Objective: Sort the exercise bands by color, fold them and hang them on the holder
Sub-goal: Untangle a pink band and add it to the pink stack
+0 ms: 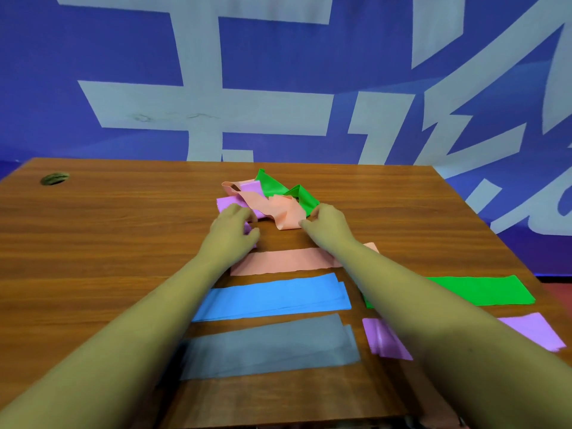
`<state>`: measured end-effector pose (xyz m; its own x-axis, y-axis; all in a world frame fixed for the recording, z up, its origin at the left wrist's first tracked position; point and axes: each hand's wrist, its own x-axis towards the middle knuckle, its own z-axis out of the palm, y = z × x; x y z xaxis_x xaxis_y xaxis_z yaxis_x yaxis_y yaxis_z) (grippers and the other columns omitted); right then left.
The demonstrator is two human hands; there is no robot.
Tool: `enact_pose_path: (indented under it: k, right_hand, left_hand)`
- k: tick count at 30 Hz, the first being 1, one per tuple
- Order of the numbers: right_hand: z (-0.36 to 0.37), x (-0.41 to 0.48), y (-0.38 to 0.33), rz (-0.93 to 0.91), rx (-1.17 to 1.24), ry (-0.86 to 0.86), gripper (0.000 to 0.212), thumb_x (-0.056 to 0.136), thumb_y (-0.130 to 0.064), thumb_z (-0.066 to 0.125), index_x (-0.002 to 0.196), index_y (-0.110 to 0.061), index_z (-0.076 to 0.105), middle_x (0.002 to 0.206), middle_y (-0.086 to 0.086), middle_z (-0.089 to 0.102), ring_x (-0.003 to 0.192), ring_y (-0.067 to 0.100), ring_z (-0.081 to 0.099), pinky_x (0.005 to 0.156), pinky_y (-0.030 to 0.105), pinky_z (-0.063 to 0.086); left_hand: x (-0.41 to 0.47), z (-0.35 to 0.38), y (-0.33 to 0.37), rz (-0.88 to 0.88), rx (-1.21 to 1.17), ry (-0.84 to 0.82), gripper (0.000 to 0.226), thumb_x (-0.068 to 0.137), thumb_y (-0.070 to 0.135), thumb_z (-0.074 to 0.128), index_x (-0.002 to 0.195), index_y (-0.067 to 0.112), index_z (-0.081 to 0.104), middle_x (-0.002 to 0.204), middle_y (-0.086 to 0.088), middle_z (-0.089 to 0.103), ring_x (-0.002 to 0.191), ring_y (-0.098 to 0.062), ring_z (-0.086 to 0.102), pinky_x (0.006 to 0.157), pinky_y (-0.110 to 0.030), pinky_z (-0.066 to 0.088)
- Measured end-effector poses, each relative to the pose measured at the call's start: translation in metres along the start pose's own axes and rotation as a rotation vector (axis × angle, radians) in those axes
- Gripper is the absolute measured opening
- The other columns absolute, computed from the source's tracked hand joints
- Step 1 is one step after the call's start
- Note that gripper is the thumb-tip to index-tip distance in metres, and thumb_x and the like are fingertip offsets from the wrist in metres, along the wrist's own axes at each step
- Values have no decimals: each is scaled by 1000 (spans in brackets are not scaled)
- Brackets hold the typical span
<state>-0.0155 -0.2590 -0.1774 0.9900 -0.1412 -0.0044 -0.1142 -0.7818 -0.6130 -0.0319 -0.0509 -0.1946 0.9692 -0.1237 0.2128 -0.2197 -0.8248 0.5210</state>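
Observation:
A tangled heap of loose bands lies at the far middle of the table: a peach band (280,209), a purple band (227,202) and a green band (275,185). My left hand (232,227) rests on the purple band's near end, fingers curled over it. My right hand (328,222) pinches the near edge of the peach band. Nearer me lie flat folded bands: peach (278,261), blue (272,297), grey (269,345), green (483,291) and purple (383,339). No holder is in view.
The wooden table (108,243) has a round cable hole (55,178) at its far left. A blue wall with pale lettering (278,88) stands right behind the table's far edge. The table's right edge runs close to the folded green and purple bands.

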Motion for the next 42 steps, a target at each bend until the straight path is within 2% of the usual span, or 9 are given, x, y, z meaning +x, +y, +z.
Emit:
enact_pose_path:
  k: [3, 8, 12, 16, 22, 26, 30, 36, 42]
  right_hand:
    - [13, 18, -5, 144, 130, -12, 36, 85, -32, 69, 107, -4, 62, 96, 9, 59, 90, 25, 57, 65, 29, 38]
    - [28, 40, -4, 357, 327, 5, 44, 74, -21, 80, 111, -5, 64, 108, 11, 68, 100, 29, 65, 84, 36, 52]
    - [19, 41, -7, 382, 405, -28, 27, 75, -9, 78, 100, -3, 68, 91, 9, 67, 75, 21, 62, 62, 25, 48]
    - [2, 27, -15, 237, 516, -75, 5, 81, -8, 72, 84, -9, 69, 67, 1, 57, 57, 10, 48, 47, 18, 38]
    - [-31, 18, -47, -14, 678, 33, 8, 81, -5, 74, 85, -7, 68, 72, -2, 60, 61, 4, 53, 53, 13, 42]
    - [-60, 11, -73, -146, 813, 68, 11, 82, -6, 71, 84, -14, 64, 85, 5, 63, 78, 13, 60, 60, 14, 45]
    - [-85, -3, -91, -196, 883, 43, 16, 85, -6, 68, 79, -18, 59, 82, 4, 62, 79, 18, 64, 63, 22, 48]
    - [-109, -18, -103, -220, 867, 94, 18, 88, -8, 64, 78, -22, 56, 79, 2, 64, 79, 16, 65, 65, 27, 42]
    - [-135, -31, -117, -270, 915, 154, 18, 89, -10, 65, 77, -22, 57, 84, 5, 62, 75, 17, 58, 60, 25, 45]
  left_hand:
    - [18, 12, 6, 37, -33, -72, 24, 86, 21, 63, 110, 17, 67, 113, -4, 58, 106, -20, 54, 97, -35, 43]
    - [47, 33, 14, -21, -121, -120, 23, 81, 36, 67, 99, 25, 73, 105, -4, 62, 103, -22, 55, 93, -36, 47]
    - [53, 46, 4, 25, -63, -160, 18, 73, 48, 67, 83, 33, 70, 99, -3, 63, 102, -28, 53, 91, -41, 45]
    - [52, 39, 7, 7, -224, -50, 13, 78, 40, 66, 68, 39, 57, 90, -2, 63, 91, -22, 58, 85, -38, 50]
    - [51, -1, 30, 73, -368, 178, 8, 86, 20, 71, 85, 20, 62, 103, -4, 53, 98, -15, 48, 86, -20, 37]
    - [54, -34, 47, 125, -469, 319, 4, 86, 16, 69, 88, 14, 65, 119, -3, 53, 115, -17, 51, 98, -27, 40]
    - [46, -61, 67, 129, -578, 262, 11, 91, 23, 63, 91, 12, 64, 93, 1, 68, 85, -13, 62, 70, -22, 48]
    - [32, -76, 76, 73, -609, 276, 20, 87, 14, 65, 74, 21, 52, 74, 9, 57, 62, 4, 49, 59, -13, 38]
    - [15, -88, 76, 44, -799, 181, 14, 87, 8, 61, 88, 14, 48, 87, -15, 71, 79, -12, 69, 68, -25, 48]
